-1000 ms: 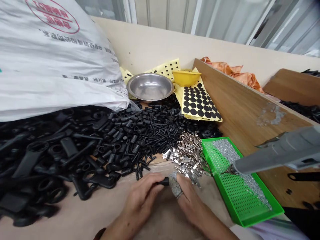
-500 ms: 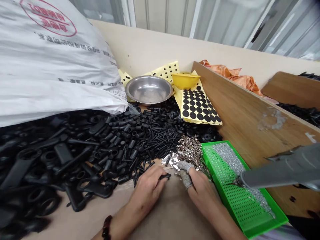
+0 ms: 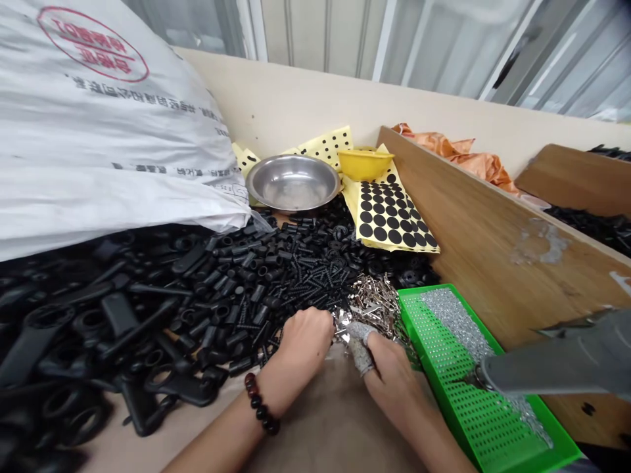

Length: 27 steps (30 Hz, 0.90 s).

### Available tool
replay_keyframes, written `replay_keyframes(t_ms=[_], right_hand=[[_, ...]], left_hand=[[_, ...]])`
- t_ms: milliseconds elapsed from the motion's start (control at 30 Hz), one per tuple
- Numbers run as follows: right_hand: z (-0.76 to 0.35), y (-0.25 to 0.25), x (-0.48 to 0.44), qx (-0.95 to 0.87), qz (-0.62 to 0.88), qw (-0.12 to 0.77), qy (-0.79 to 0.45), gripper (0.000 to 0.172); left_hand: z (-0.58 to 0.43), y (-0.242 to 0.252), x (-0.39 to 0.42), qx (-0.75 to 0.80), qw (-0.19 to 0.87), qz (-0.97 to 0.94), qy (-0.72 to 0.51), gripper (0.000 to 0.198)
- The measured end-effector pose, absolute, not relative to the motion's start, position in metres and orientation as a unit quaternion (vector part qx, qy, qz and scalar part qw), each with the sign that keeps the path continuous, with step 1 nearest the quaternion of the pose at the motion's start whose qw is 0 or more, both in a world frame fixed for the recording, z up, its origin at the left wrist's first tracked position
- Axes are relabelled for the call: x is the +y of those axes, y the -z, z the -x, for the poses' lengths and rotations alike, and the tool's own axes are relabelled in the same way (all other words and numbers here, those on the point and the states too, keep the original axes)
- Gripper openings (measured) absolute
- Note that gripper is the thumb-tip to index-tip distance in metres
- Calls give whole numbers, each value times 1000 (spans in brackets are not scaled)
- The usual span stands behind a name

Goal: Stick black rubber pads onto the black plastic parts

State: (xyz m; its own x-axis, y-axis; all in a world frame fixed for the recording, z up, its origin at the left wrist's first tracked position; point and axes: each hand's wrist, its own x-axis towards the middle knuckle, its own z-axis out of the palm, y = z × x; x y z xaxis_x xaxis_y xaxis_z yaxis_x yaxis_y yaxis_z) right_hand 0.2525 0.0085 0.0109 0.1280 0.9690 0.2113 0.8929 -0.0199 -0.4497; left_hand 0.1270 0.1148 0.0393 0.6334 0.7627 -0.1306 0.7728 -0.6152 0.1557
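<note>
My left hand (image 3: 306, 336), with a dark bead bracelet (image 3: 261, 404) on its wrist, is curled at the near edge of the black parts. Its fingertips are turned away, so what they hold is hidden. My right hand (image 3: 390, 371) wears grey finger covers (image 3: 361, 345) on the thumb and forefinger. Those two fingers are closed together beside shiny flat metal pieces (image 3: 341, 322), and I cannot make out anything between them. Just beyond lies a heap of small metal pins (image 3: 377, 295). Black ribbed plugs (image 3: 315, 272) are piled farther back.
A green perforated tray (image 3: 456, 394) with small silvery parts stands at right, under a grey tool arm (image 3: 557, 358). Black handles (image 3: 121, 305) and a white sack (image 3: 123, 151) fill the left. Behind are a steel bowl (image 3: 293, 184), a yellow bowl (image 3: 365, 164), dotted sticker sheets (image 3: 394, 220) and a wooden divider (image 3: 468, 223).
My left hand has moved forward and turned over, so the small black part it held is now out of sight. My right hand has shifted slightly left. The view has tilted a little.
</note>
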Motion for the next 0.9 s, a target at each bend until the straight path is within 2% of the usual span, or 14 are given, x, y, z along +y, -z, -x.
replay_keyframes(t_ms=[233, 367, 433, 533, 633, 733, 800, 900], right_hand=[[-253, -3, 11, -682, 694, 221, -58, 27], [-253, 3, 5, -726, 652, 218, -32, 41], [-251, -1, 3, -751, 629, 194, -51, 43], [-244, -10, 1, -770, 610, 166, -86, 44], [-239, -15, 2, -776, 603, 160, -92, 46], [-239, -15, 3, -769, 610, 175, -76, 44], [-240, -14, 4, -760, 615, 200, -63, 41], [-240, -12, 5, -755, 611, 230, -58, 38]], left_hand=[[-112, -34, 104, 352, 83, -932, -10, 21], [-92, -18, 82, 283, 55, -952, -100, 17], [-83, -13, 73, 260, 28, -956, -133, 17], [-75, -11, 64, 252, -9, -962, -101, 16], [-65, -12, 63, 249, -2, -964, -92, 17], [-43, -20, 73, 290, 7, -947, -137, 13], [-23, -29, 83, 366, -43, -919, -142, 12], [2, -38, 97, 435, -96, -893, -62, 19]])
